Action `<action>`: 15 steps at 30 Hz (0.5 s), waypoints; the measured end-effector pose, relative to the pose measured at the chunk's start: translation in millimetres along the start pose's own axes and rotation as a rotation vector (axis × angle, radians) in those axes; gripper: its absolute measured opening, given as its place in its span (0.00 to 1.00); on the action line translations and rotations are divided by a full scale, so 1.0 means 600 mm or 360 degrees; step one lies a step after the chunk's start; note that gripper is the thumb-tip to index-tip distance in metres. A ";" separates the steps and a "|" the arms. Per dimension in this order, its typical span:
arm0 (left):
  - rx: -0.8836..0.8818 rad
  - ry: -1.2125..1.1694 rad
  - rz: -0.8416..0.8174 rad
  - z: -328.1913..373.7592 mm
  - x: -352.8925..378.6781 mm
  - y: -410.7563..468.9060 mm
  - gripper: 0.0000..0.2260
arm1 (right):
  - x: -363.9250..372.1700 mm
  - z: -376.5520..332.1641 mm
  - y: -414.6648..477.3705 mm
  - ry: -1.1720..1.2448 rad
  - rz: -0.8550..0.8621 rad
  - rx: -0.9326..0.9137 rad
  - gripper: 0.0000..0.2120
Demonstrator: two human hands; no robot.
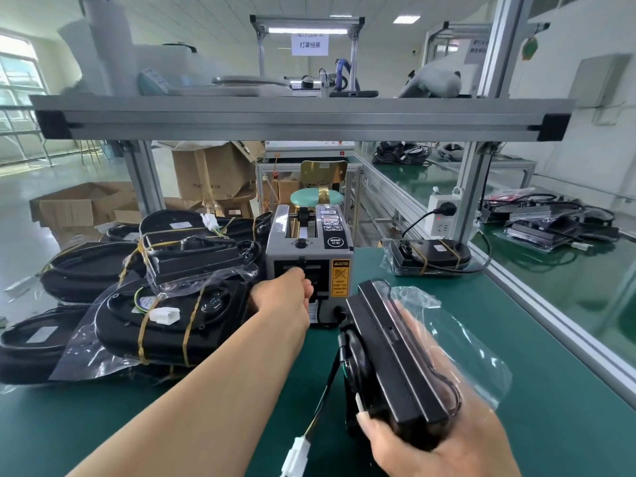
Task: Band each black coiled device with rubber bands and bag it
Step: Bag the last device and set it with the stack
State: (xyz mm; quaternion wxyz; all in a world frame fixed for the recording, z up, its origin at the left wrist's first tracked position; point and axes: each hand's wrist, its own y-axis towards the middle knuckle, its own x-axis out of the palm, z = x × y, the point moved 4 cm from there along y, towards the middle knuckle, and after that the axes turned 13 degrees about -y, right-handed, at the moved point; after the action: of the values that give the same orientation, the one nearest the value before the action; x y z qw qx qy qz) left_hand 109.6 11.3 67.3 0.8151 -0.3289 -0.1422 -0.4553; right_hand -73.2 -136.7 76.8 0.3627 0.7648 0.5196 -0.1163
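Observation:
My right hand grips a black coiled device from below, tilted on edge over the green mat. A clear plastic bag hangs loosely around its right side. Its cable trails down to a white connector outside the bag. My left hand reaches forward to the outlet slot of the grey tape dispenser. Its fingertips are at the slot and hidden behind the hand, and no tape piece shows.
Several banded devices, some in bags, are piled at the left. One bagged device lies behind the dispenser on the right, next to a power strip on the frame post. An aluminium shelf beam crosses overhead.

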 end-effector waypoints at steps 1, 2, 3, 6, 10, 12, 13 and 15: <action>0.0068 0.0031 -0.0016 0.006 -0.001 -0.014 0.08 | 0.004 0.011 -0.005 -0.0016 -0.0025 -0.0060 0.27; 0.0126 0.0070 -0.0069 0.011 -0.004 -0.029 0.08 | 0.002 -0.001 -0.004 0.0114 -0.0079 -0.0122 0.26; 0.0185 0.0106 -0.0182 0.020 -0.008 -0.047 0.08 | -0.006 -0.009 -0.001 0.0263 -0.0138 -0.0167 0.32; 0.0333 0.0203 -0.0967 0.060 -0.028 -0.141 0.08 | -0.030 0.012 -0.002 0.0503 -0.0161 -0.0209 0.46; 0.0407 0.0771 -0.1810 0.084 -0.055 -0.278 0.09 | -0.025 0.000 -0.009 0.0642 -0.0181 -0.0313 0.44; 0.0556 0.0966 -0.1695 0.079 -0.064 -0.288 0.13 | -0.022 -0.005 -0.012 0.0525 -0.0083 -0.0388 0.44; 0.0634 0.1016 -0.1596 0.078 -0.065 -0.286 0.13 | -0.020 -0.010 -0.014 0.0511 -0.0065 -0.0435 0.44; 0.0698 0.1047 -0.1490 0.075 -0.064 -0.282 0.13 | -0.016 -0.017 -0.013 0.0545 -0.0061 -0.0475 0.45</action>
State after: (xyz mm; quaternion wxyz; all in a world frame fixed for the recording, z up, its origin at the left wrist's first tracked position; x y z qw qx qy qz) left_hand -49.6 3.8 149.0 0.5784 0.1016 -0.1029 -0.8028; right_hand -86.2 -134.9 85.8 0.3759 0.7012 0.5996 0.0866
